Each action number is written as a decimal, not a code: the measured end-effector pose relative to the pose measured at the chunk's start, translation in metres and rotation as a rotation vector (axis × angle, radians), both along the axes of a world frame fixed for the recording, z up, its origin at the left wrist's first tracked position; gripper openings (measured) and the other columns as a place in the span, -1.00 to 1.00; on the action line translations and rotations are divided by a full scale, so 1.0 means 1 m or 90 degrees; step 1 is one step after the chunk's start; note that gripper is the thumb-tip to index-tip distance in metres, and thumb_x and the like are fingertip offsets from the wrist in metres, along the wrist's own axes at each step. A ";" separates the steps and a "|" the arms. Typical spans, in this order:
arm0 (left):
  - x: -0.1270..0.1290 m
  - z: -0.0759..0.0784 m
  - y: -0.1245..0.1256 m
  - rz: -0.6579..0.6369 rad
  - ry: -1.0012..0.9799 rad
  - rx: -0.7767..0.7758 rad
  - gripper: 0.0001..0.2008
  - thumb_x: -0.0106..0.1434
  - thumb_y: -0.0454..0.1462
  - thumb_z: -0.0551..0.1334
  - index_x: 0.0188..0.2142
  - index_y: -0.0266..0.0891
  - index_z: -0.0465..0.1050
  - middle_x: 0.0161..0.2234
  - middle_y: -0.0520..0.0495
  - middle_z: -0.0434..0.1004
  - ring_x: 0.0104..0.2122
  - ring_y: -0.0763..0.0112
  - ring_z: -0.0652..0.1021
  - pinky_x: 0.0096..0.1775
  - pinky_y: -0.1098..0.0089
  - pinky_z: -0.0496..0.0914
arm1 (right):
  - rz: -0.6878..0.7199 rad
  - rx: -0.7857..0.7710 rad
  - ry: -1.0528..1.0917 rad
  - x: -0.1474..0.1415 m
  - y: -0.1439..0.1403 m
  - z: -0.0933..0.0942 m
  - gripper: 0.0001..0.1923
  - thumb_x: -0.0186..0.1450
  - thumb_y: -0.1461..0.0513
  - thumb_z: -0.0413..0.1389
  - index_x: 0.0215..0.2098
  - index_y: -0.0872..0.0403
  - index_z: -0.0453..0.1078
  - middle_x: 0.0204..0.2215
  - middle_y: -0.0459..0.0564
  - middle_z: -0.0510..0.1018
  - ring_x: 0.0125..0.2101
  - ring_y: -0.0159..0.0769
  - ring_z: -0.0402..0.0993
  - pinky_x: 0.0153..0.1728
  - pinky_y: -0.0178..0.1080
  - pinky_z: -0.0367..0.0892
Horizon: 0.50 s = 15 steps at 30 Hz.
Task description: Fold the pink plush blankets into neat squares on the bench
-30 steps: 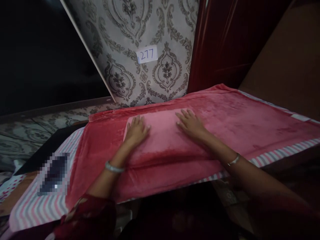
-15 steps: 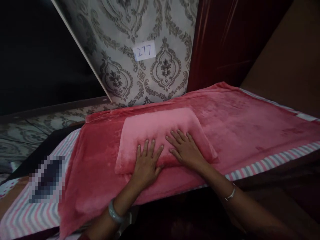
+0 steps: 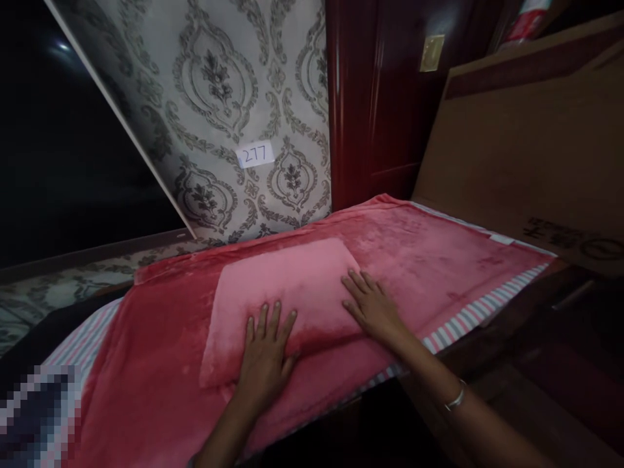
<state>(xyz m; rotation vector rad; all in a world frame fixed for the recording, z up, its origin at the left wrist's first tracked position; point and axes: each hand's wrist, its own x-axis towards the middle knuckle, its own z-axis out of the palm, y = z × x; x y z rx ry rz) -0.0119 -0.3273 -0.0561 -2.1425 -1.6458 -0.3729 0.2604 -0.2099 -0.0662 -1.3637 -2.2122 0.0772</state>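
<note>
We see a big red blanket (image 3: 439,253) spread flat over the counter (image 3: 487,305). It covers almost all of the top, and only a striped pink and white cloth (image 3: 468,318) peeks out along the near edge and at the left end. We think the blanket makes a soft, flat bed for the work.

On the blanket lies a smaller pink folded cloth (image 3: 283,286). It sits near the middle of the counter, close to the near edge, with its long side running along that edge.

Our left hand (image 3: 266,361) rests on the near edge of the folded cloth. The fingers are spread wide and the palm is flat, pressing down. Our right hand (image 3: 373,309) lies at the cloth's right end, also flat with fingers spread. Neither hand pinches anything. Both arms reach forward from the near side, with a thin bracelet (image 3: 455,398) on the right wrist. Flat hands like these hold the fold down smooth.
</note>
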 end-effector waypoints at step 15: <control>-0.064 0.010 -0.060 0.136 -0.243 0.047 -0.35 0.35 -0.02 0.05 0.27 -0.42 0.29 0.31 -0.50 0.23 0.31 -0.18 0.27 0.27 -0.12 0.19 | -0.051 0.043 0.462 0.053 -0.066 -0.013 -0.82 0.34 0.13 0.07 -0.28 0.00 0.49 -0.37 0.00 0.59 -0.34 -0.21 0.53 -0.28 -0.18 0.44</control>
